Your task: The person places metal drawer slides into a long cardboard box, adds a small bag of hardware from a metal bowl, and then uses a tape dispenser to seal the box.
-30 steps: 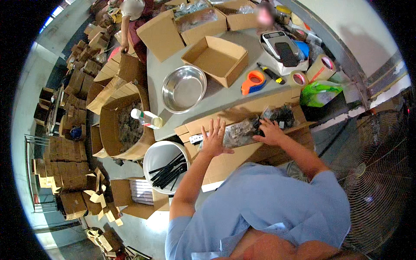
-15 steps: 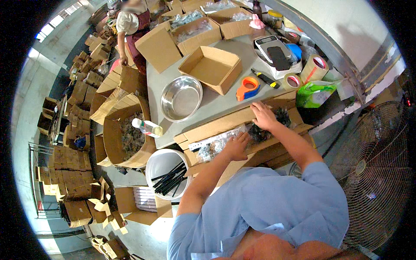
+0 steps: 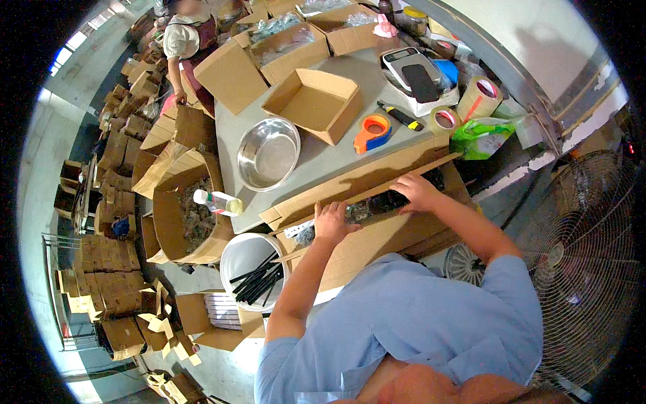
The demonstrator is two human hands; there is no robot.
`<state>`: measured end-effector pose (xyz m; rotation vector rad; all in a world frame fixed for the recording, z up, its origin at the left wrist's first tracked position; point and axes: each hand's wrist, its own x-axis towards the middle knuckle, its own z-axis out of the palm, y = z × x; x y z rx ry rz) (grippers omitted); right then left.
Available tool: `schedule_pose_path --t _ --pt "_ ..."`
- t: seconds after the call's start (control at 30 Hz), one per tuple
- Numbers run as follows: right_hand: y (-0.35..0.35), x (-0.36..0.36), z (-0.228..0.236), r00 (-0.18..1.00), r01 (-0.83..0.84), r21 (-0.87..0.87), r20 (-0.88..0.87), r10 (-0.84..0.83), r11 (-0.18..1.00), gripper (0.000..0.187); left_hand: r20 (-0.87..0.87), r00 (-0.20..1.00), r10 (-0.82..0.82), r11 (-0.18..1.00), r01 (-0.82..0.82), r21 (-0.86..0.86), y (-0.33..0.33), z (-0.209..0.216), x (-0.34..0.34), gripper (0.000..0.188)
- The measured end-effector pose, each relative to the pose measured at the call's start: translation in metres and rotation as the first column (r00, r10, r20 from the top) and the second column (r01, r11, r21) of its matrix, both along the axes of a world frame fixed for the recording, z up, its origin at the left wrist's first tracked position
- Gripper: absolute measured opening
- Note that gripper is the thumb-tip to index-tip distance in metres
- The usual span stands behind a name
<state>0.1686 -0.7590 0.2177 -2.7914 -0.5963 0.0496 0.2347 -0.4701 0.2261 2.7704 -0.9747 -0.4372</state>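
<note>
A long cardboard box (image 3: 377, 246) lies along the near edge of the table, in front of my body. My left hand (image 3: 331, 223) is at the left part of its far flap (image 3: 309, 202), with the fingers bent over the flap's edge. Farther right, my right hand (image 3: 418, 192) has its fingers curled on the same edge, its thumb below. Between the hands, dark pieces and clear plastic wrapping (image 3: 363, 210) show in the gap. A white strip with holes (image 3: 299, 229) sticks out left of my left hand. The rest of the contents is hidden.
Beyond the box stand a steel bowl (image 3: 269, 153), an open carton (image 3: 315, 101), an orange tape dispenser (image 3: 372, 132) and a cutter knife (image 3: 401, 116). A bottle (image 3: 219, 202) and a white bucket with black rods (image 3: 250, 249) are left. A fan (image 3: 572, 256) stands right; another person (image 3: 185, 47) works far left.
Both hands have moved from the box's contents to its far flap, my left hand going up and left. The flap now leans inward, covering more of the contents. The view has shifted slightly.
</note>
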Motion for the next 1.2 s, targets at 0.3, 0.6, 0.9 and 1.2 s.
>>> schedule_pose_path --t 0.3,0.6,0.9,1.2 --pt "-0.005 0.036 -0.033 0.981 0.168 -0.214 -0.06 -0.184 0.962 0.072 -0.083 0.996 0.039 0.998 -0.035 0.047 -0.012 -0.04 0.039 0.074" --pt "0.001 0.013 -0.061 0.961 0.275 -0.108 0.02 -0.275 0.955 0.053 0.159 0.958 -0.239 0.965 0.217 0.146 -0.047 -0.034 -0.018 0.083" --pt "-0.037 0.15 -0.003 0.949 0.164 0.045 0.265 -0.17 0.985 0.021 0.211 0.921 -0.329 0.93 0.354 -0.095 -0.119 -0.037 -0.008 0.072" --pt "-0.056 0.167 0.046 0.995 -0.098 -0.01 -0.035 0.097 0.995 0.03 0.208 0.902 -0.379 0.895 0.414 -0.164 -0.127 -0.059 -0.009 0.064"
